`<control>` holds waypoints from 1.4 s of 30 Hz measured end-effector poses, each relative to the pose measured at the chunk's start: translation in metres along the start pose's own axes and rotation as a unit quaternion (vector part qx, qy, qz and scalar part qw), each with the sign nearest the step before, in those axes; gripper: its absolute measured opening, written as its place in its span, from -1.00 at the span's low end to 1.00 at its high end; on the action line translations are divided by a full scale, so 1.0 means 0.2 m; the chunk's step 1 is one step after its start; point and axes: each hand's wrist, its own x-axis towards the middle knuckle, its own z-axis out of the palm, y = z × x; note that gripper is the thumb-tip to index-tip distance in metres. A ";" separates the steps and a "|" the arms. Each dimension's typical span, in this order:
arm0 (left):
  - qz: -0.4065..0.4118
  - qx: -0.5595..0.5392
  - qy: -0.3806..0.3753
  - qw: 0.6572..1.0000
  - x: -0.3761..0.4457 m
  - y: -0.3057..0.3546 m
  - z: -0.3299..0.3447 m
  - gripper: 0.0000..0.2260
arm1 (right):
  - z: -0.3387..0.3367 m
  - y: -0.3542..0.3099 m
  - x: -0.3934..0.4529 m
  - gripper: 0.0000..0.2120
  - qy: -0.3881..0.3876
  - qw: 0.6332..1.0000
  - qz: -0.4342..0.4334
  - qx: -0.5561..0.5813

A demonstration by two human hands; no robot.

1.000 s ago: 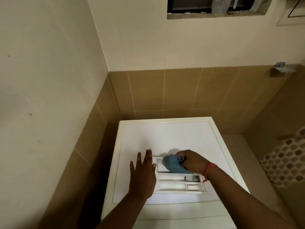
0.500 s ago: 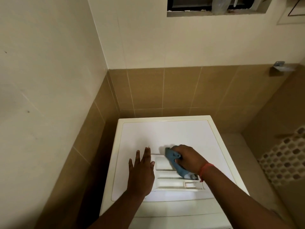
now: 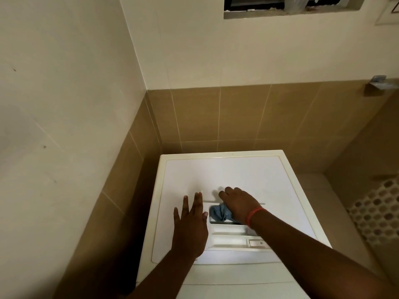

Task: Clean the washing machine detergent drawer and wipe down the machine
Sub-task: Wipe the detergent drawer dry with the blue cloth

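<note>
Scene: a white washing machine (image 3: 226, 175) stands in a tiled corner; the person leans over its top, viewed from above.
Drawer: the detergent drawer (image 3: 233, 236) lies on the machine's top, near the front edge, compartments facing up.
Cloth: a blue cloth (image 3: 220, 213) sits bunched in the drawer's rear compartment, under the right hand (image 3: 239, 205).
Right grip: palm down, fingers curled over the cloth and pressing it into the compartment; holding the cloth.
Left grip: the left hand (image 3: 191, 223) lies flat, fingers spread wide, holding nothing; it rests on the machine top touching the drawer's left edge, judged to be bracing it.
Handling, cloth: soft and limp, judged light; it folds into corners, best kept wadded under the fingertips.
Handling, drawer: rigid moulded plastic, judged light and likely to slide on the smooth top if not braced. Thin dividers look breakable under hard pressing. Best hold: the outer side walls.
Edges: the drawer's front wall is near the machine's front edge; a hard stroke toward the person could push it off.
Open room: bare top behind and to the right of the drawer. A tiled wall (image 3: 97, 190) stands close on the left, limiting elbow swing there.
Not visible: residue in the compartments; too dim to tell.
</note>
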 end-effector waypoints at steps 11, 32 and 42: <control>-0.012 0.005 -0.019 1.000 0.01 0.00 0.00 -0.44 | -0.02 -0.15 0.08 -0.68 -0.004 1.000 -0.002 -0.008; -0.010 -0.016 0.010 1.000 -0.01 0.00 0.01 -0.48 | -0.07 0.29 -0.33 -0.70 0.045 0.917 0.350 0.183; -0.016 0.003 0.011 1.000 -0.01 0.01 0.00 -0.45 | -0.01 -0.02 -0.24 -0.52 0.048 0.978 0.149 0.138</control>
